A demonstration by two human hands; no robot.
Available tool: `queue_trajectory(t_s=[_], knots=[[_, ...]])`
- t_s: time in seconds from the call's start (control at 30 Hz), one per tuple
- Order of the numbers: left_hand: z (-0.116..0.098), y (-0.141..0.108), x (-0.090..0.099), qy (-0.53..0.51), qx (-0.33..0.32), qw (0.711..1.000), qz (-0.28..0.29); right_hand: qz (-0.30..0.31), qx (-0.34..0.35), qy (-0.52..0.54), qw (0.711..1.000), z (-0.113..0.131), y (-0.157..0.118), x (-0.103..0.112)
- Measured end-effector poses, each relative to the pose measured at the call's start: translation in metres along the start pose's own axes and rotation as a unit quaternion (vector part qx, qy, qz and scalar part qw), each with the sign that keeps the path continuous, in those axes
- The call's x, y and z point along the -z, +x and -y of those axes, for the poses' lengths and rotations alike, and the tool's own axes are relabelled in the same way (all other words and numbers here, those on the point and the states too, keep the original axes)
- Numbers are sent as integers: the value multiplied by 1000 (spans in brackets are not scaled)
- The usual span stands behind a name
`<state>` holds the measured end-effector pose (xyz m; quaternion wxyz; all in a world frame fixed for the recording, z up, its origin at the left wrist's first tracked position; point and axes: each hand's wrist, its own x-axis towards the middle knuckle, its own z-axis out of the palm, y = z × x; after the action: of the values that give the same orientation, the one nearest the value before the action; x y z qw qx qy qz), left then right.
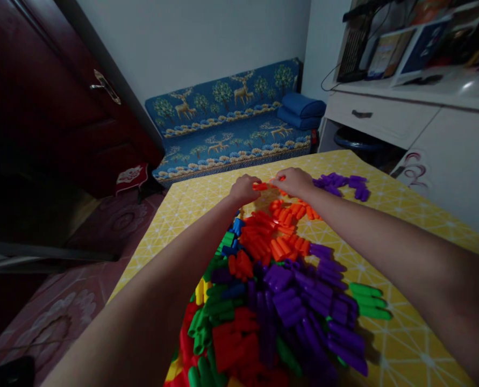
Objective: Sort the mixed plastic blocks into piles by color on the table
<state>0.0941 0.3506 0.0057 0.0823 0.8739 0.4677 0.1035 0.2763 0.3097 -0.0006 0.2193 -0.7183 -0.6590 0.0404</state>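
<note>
Both arms reach to the far part of the table. My left hand (244, 190) is closed, its fingertips pinching an orange plastic building block (259, 186). Just to its right, my right hand (294, 181) is closed with its fingers around another orange block (278, 185), partly hidden by the fingers. The two blocks are close together but look apart. Nearer to me lies a heap of orange blocks (259, 236), running into a pile of purple blocks (295, 290). Green blocks (201, 328), red blocks (235, 338) and a few blue and yellow ones show along the left side.
The table wears a yellow patterned cloth (408, 344). Small purple blocks (340, 183) lie beyond my right forearm, and a green block group (369, 301) sits at the right. Behind stand a blue sofa (223, 129), a white cabinet (457, 156) and a dark red door (73, 97).
</note>
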Motion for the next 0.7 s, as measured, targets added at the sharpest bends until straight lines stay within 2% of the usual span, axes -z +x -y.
queue_trajectory(t_s=[0.07,0.17,0.3,0.37,0.43,0.5,0.6,0.7], knots=[[2,7,-13,28,-4,1000,5,-1,-1,-55,999,6,5,-8],[4,15,-30,63,-23,997,45,-3,25,-114,993,13,6,-19],[4,17,-38,78,-45,993,74,-46,77,-126,988,10,11,-28],[2,15,-37,85,-48,993,68,-11,50,-109,993,2,19,-30],[-1,13,-34,100,-51,992,63,65,15,-79,995,-4,27,-30],[-5,10,-30,106,-53,991,61,122,20,-50,991,-6,28,-30],[-9,-2,-18,65,-62,993,74,134,66,-21,989,2,5,-28],[-10,-28,4,-56,-74,984,155,156,113,54,980,15,-46,-16]])
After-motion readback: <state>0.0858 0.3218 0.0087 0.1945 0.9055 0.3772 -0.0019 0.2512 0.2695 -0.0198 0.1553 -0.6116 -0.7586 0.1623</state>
